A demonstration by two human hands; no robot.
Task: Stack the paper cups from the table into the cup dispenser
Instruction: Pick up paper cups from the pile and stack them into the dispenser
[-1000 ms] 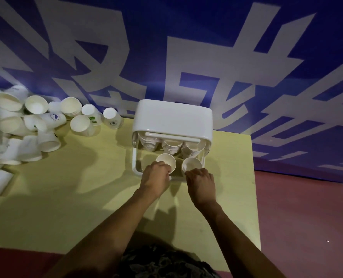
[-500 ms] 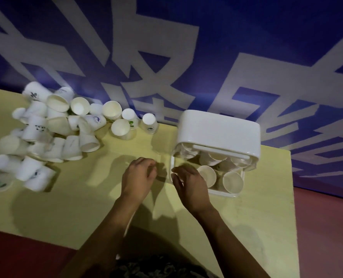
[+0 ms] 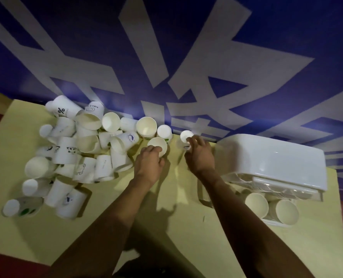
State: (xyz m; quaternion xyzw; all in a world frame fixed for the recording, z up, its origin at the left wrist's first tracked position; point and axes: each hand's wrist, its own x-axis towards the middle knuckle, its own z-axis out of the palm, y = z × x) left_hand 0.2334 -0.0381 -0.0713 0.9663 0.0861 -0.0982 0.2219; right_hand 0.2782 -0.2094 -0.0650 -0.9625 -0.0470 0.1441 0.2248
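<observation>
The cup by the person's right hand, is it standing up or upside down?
Upside down. The cup shows its small closed bottom on top, and the right hand grips its side.

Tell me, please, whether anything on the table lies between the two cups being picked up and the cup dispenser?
Nothing visible does. The left hand grips one paper cup, the right hand another; bare yellow table runs from them to the white cup dispenser on the right.

obstacles: cup pile [image 3: 76, 149] packs table [image 3: 46, 227] far-left, tumbled | cup dispenser [image 3: 271, 163] blocks right side, 2 cups [image 3: 271, 207] at its near mouth | wall banner [image 3: 186, 57] closes far edge | free: bare strip between pile and dispenser, both forearms in it | near-left tabletop open
</observation>
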